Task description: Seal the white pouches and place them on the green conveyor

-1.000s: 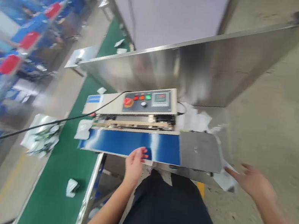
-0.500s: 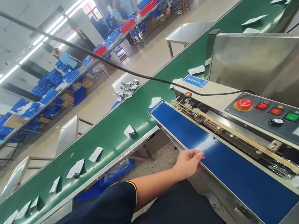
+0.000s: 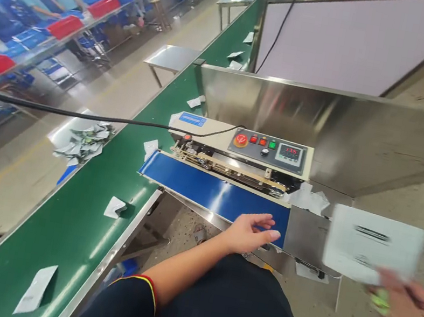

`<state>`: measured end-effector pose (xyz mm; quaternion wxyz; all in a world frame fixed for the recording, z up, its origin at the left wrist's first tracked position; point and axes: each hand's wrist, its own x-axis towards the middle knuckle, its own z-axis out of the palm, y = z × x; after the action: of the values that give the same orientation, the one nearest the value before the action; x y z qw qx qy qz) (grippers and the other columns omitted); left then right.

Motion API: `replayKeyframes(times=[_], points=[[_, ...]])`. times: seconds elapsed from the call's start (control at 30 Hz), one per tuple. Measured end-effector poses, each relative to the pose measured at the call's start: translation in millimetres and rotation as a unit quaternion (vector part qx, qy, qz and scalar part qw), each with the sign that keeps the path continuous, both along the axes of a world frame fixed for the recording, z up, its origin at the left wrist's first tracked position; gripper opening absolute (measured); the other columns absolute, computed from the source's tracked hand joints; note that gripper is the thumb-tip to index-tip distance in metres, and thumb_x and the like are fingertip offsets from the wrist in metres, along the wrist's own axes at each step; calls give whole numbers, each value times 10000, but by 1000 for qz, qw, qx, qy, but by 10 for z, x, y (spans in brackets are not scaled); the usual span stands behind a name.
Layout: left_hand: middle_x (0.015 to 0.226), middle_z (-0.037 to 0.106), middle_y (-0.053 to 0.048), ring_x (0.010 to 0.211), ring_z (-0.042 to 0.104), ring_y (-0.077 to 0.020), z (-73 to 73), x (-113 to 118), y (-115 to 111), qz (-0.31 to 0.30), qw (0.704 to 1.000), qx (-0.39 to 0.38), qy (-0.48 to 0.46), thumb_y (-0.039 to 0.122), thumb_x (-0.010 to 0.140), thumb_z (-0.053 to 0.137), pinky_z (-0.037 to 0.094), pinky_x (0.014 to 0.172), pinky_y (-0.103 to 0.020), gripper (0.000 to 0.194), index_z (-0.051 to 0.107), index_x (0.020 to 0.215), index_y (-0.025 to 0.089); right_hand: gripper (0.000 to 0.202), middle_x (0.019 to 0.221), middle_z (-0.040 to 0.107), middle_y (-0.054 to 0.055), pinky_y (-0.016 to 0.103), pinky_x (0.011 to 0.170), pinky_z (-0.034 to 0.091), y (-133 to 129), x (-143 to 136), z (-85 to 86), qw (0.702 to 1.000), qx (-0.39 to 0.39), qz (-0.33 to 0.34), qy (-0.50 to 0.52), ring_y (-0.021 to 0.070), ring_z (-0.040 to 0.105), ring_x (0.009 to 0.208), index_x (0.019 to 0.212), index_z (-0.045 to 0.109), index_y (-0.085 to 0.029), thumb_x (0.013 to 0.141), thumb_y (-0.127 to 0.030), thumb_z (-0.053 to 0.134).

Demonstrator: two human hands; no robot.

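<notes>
My left hand [image 3: 251, 234] is over the near edge of the blue conveyor belt [image 3: 199, 186], thumb and fingers apart with nothing between them. At the right, smeared by motion, my right hand [image 3: 409, 316] grips a flat white pouch [image 3: 375, 244] with dark printed lines by its lower edge. A small bright green bit shows beside those fingers. Behind the blue belt stands a band sealer [image 3: 208, 130] with a red stop button, small coloured buttons and a lit red display. Several white packets [image 3: 309, 197] lie at its right end.
A long green conveyor [image 3: 79, 211] runs diagonally at the left, carrying scattered white packets. Beside it a metal tray [image 3: 65, 127] bears a pile of packets. A black cable [image 3: 120, 121] crosses the view. Steel panels stand behind the sealer. People are at far benches with blue and red bins.
The view has swung right. My left hand has moved toward the belt's right end and its fingers have spread. My right hand has come into view with a white pouch.
</notes>
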<state>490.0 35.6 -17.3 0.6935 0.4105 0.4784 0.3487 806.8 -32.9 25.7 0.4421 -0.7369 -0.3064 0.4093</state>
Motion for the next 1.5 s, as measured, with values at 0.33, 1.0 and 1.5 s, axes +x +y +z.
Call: replayKeyframes(times=[0.33,1.0,1.5], points=[[868,809,-59,819,707,-218,310,19,225,-11,981,158,113,704,951,781,564,767,-312,550,870,913,163,472,957,744,66,359,730,707,-70,-1039,-71,931,-118,-44,343,240,706,802,1031,834,-231,687,-507,1003],[1058,874,-54,988,794,-241,360,-178,150,-139,897,323,269,343,1070,715,567,910,-309,213,870,950,260,741,869,791,115,398,661,687,552,-1053,605,983,74,170,-17,294,758,757,1052,842,-202,682,-832,968],[1020,863,-45,925,785,-221,302,-78,-10,-191,890,303,284,352,1034,780,526,799,-265,168,874,945,245,754,900,815,97,405,707,631,417,-1165,442,968,52,152,-191,307,771,785,965,822,-241,740,-961,815]])
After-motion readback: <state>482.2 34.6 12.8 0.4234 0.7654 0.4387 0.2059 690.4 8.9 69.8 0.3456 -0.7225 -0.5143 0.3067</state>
